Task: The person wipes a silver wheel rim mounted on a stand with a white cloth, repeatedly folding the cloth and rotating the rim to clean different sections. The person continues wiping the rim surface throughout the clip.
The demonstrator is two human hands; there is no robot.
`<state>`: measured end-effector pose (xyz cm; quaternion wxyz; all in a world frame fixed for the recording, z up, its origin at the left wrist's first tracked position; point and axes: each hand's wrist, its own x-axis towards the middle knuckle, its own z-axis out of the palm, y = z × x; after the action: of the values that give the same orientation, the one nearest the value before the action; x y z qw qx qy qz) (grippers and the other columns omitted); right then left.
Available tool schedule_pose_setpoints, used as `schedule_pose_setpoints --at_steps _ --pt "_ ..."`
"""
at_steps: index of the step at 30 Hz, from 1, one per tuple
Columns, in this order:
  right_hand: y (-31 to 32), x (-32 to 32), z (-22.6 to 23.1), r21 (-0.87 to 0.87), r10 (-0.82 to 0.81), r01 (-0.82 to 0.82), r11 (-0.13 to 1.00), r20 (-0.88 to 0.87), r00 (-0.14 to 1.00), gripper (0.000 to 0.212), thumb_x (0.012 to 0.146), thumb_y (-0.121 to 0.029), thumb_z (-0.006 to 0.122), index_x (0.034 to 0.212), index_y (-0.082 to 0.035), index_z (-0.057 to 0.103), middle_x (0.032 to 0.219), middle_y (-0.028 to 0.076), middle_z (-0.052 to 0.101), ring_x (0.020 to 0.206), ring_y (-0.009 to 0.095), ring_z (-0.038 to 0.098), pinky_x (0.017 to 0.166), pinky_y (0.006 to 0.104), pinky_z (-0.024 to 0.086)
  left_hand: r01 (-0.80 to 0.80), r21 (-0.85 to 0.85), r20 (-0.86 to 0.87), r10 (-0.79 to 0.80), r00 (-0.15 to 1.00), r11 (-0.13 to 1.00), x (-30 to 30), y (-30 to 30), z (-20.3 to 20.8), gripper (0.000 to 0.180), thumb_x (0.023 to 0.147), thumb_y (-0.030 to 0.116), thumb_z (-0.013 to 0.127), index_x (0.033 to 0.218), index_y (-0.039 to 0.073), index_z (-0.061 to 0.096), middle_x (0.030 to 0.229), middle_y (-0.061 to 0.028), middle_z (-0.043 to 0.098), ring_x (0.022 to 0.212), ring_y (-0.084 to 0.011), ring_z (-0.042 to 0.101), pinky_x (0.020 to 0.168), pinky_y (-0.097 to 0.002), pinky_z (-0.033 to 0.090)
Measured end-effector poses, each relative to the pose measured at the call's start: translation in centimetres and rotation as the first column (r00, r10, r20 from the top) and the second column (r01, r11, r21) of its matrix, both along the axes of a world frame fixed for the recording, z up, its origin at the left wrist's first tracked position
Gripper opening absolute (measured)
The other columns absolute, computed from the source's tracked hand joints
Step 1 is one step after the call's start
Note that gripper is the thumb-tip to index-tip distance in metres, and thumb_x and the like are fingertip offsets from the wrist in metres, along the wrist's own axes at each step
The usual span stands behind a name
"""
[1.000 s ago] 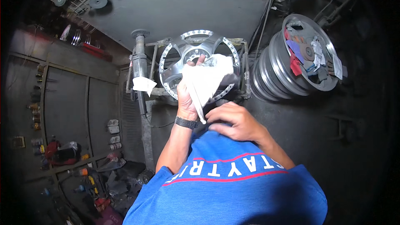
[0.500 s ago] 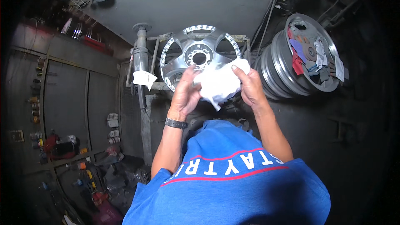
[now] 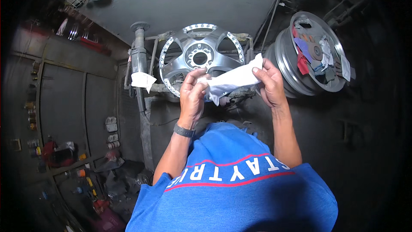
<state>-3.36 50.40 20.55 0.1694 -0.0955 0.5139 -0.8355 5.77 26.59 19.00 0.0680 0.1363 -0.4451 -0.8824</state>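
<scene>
A white cloth point(image 3: 234, 79) is stretched between my two hands, its lower left corner hanging down. My left hand point(image 3: 193, 92) pinches the cloth's left end between thumb and fingers. At the other end, my right hand point(image 3: 270, 81) grips it with the thumb on top. Just beyond the cloth lies a silver spoked wheel center point(image 3: 201, 47) with a round middle hole and small holes along its rim segments. It rests on a metal frame point(image 3: 250, 45), and the cloth and my hands cover part of its near side.
To the right stands a wide wheel barrel point(image 3: 287, 66), with cloths, abrasive pieces and a brown disc point(image 3: 316, 51) on it. A metal post point(image 3: 139, 60) with a white paper-like piece point(image 3: 143, 80) rises left of the frame. Cans and bottles line the left shelves; cables point(image 3: 274, 13) hang at the back.
My hands have moved apart, my right hand going rightward. The cloth has gone from a bunched, spread shape to a narrow, taut strip. The whole view has shifted slightly.
</scene>
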Motion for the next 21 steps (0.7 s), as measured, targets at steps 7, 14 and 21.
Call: schedule_pose_setpoints --at_steps 7,14,21 --pt "1.1 -0.2 1.4 0.17 -0.128 0.156 0.973 -0.166 0.978 0.054 0.097 0.003 0.06 0.149 0.0 0.047 0.113 0.013 0.071 0.101 0.013 0.067 0.091 0.0269 0.053 -0.023 -0.87 -0.131 -0.186 0.974 0.492 -1.2 1.2 2.2 0.029 0.088 0.0 0.073 0.117 0.003 0.071 0.115 -0.0064 0.07 0.107 -0.0165 0.066 0.092 -0.0313 0.051" --pt "1.2 -0.5 1.7 0.416 0.034 0.079 0.906 -0.256 0.966 0.04 0.089 0.002 0.075 0.128 0.005 0.066 0.125 0.011 0.068 0.107 0.015 0.066 0.094 0.0294 0.052 -0.085 -0.969 -0.108 -0.086 0.99 0.233 -1.8 0.0 1.5 0.027 0.09 -0.003 0.062 0.114 0.003 0.072 0.105 -0.0082 0.073 0.092 -0.0185 0.068 0.082 -0.0303 0.053" --pt "0.5 -0.8 3.2 0.535 0.055 0.214 0.817 -0.441 0.896 0.029 0.094 -0.002 0.072 0.122 0.003 0.067 0.117 0.007 0.067 0.107 0.013 0.064 0.095 0.0277 0.05 -0.16 -0.096 0.053 0.165 0.985 0.983 -1.4 -1.3 -1.3 0.03 0.093 -0.007 0.055 0.122 -0.003 0.063 0.108 -0.0116 0.073 0.097 -0.0174 0.069 0.088 -0.0286 0.055"
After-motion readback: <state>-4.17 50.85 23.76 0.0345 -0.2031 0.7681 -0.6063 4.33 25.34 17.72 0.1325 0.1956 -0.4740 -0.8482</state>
